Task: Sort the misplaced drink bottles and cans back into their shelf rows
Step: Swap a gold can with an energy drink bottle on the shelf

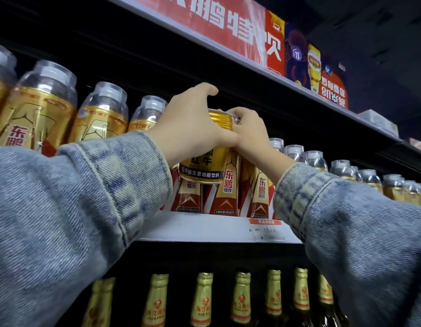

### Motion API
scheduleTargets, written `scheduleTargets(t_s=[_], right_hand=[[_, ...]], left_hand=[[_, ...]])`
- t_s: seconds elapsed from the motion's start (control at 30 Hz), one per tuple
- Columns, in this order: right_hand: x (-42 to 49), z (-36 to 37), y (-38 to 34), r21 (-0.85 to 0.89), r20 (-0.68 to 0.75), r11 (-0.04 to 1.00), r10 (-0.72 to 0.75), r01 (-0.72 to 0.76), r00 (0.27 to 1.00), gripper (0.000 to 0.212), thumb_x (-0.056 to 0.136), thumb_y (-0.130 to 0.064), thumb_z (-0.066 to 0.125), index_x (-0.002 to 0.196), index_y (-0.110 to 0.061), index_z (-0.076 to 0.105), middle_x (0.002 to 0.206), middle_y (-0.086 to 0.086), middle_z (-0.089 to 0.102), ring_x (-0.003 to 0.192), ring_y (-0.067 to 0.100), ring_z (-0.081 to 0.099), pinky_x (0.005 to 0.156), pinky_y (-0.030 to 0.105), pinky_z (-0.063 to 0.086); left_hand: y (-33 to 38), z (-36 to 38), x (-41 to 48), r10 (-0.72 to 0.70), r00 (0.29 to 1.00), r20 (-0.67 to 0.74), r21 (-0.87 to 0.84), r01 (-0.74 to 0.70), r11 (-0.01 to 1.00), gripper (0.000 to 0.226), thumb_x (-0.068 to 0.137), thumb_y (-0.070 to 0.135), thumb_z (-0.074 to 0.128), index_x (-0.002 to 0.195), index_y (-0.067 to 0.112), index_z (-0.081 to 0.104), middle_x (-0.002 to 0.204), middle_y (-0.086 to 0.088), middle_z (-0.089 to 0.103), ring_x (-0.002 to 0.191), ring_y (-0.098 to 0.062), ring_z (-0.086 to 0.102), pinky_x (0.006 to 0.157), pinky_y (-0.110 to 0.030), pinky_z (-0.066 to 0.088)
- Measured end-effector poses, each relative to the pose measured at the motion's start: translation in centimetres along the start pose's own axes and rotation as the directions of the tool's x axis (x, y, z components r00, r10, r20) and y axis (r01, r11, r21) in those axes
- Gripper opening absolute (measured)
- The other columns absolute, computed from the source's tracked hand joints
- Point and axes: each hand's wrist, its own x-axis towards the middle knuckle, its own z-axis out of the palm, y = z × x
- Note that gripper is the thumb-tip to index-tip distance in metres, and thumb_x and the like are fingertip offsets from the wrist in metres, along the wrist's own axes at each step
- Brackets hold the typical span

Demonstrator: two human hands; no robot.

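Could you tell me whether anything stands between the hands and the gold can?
No, nothing visible does: the left hand is wrapped around the gold can, and the right hand touches its top edge.

Both arms are reaching upward and forward, each in a blue denim sleeve [70, 201] drawn down to the wrist. The left hand [193, 125] is curling over something, thumb raised and arched above it, fingers wrapping its far side. The right hand [248, 129] is pressing in from the opposite side, fingers bent and closing, its knuckles touching the left hand.
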Motion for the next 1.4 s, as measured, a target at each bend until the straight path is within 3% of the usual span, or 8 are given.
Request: scheduleTargets(t_s=[0.1, 0.37, 0.53, 0.73, 0.83, 1.0, 1.13, 1.4], right_hand=[[0.0, 0.1, -0.1, -0.14, 0.02, 0.99, -0.018, 0.021, 1.0, 0.029, 0.093, -0.037, 0.054, 0.11, -0.015, 0.063, 0.091, -0.003, 0.062, 0.076, 0.008, 0.055, 0.057, 0.018, 0.039], [0.0, 0.5, -0.8, -0.442, 0.078, 0.896, 0.084, -0.04, 0.993, 0.042, 0.097, -0.051, 0.036, 0.117, -0.021, 0.058, 0.109, 0.001, 0.067, 0.105, 0.023, 0.06, 0.097, 0.043, 0.038], [-1.2, -0.1, -1.4, -0.558, 0.192, 0.829, 0.093, 0.031, 0.977, 0.044, 0.098, -0.043, 0.04, 0.138, -0.026, 0.042, 0.136, 0.003, 0.053, 0.125, 0.031, 0.043, 0.099, 0.043, 0.034], [-3.7, -1.4, -2.8, 0.063, -0.092, 0.99, 0.135, -0.129, 0.987, 0.03, 0.1, -0.036, 0.038, 0.104, -0.017, 0.062, 0.084, -0.009, 0.061, 0.08, 0.004, 0.056, 0.074, 0.026, 0.045], [-5.1, -3.0, -4.7, 0.473, 0.281, 0.767, 0.335, -0.433, 0.899, 0.051, 0.095, -0.057, 0.03, 0.108, -0.019, 0.062, 0.099, 0.008, 0.068, 0.096, 0.021, 0.066, 0.086, 0.037, 0.053], [-6.5, -1.2, -6.6, 0.487, 0.677, 0.718, 0.048, -0.497, 0.734, 0.122, 0.043, -0.084, 0.058, 0.146, -0.023, 0.032, 0.139, 0.012, 0.05, 0.122, 0.034, 0.054, 0.094, 0.054, 0.049], [-7.1, 1.2, -8.9, 0.549, 0.667, 0.739, -0.107, -0.39, 0.737, 0.084, 0.063, -0.042, 0.08, 0.133, -0.012, 0.045, 0.113, -0.007, 0.067, 0.112, 0.021, 0.064, 0.085, 0.037, 0.056], [-8.4, 6.6, -15.4, 0.652, 0.577, 0.687, -0.174, -0.321, 0.798, 0.084, 0.05, -0.047, 0.086, 0.124, -0.022, 0.055, 0.122, 0.006, 0.065, 0.113, 0.025, 0.062, 0.094, 0.047, 0.052]], left_hand=[[-0.1, 0.2, 0.0, -0.01, 0.999, 0.038, -0.021, 0.011, 1.0, 0.09, 0.064, 0.041, 0.078, 0.141, 0.027, 0.034, 0.135, 0.003, 0.045, 0.098, -0.006, 0.036, 0.06, -0.014, 0.031], [-0.7, 0.7, -0.3, -0.056, 0.995, 0.085, -0.069, 0.062, 0.996, 0.093, 0.065, 0.041, 0.078, 0.143, 0.028, 0.028, 0.14, 0.002, 0.04, 0.119, -0.014, 0.039, 0.079, -0.024, 0.035], [-1.0, 1.1, -0.8, -0.072, 0.992, 0.107, -0.113, 0.084, 0.99, 0.104, 0.063, 0.042, 0.079, 0.146, 0.031, 0.017, 0.136, -0.004, 0.045, 0.098, -0.012, 0.042, 0.073, -0.026, 0.038], [-0.9, 0.3, -1.4, -0.068, 0.993, 0.093, -0.131, 0.08, 0.988, 0.115, 0.058, 0.054, 0.077, 0.147, 0.032, 0.009, 0.147, -0.005, 0.034, 0.123, -0.019, 0.043, 0.082, -0.023, 0.033], [-0.9, -1.1, -1.7, -0.089, 0.993, 0.076, -0.154, 0.1, 0.983, 0.116, 0.057, 0.058, 0.076, 0.147, 0.034, 0.007, 0.146, -0.005, 0.036, 0.124, -0.022, 0.044, 0.084, -0.026, 0.038], [-2.0, -4.3, -2.1, -0.152, 0.988, 0.012, -0.1, 0.152, 0.983, 0.11, 0.06, 0.055, 0.075, 0.147, 0.033, 0.011, 0.144, -0.005, 0.037, 0.124, -0.025, 0.044, 0.085, -0.031, 0.04], [-3.5, -6.9, -3.0, -0.221, 0.975, 0.025, -0.113, 0.222, 0.968, 0.103, 0.066, 0.046, 0.076, 0.147, 0.032, 0.015, 0.138, -0.004, 0.042, 0.112, -0.023, 0.049, 0.084, -0.032, 0.043], [-5.6, -13.9, -5.9, -0.401, 0.912, -0.091, -0.129, 0.388, 0.912, 0.097, 0.066, 0.062, 0.067, 0.146, 0.03, 0.021, 0.124, 0.006, 0.045, 0.096, -0.013, 0.054, 0.076, -0.027, 0.047]])
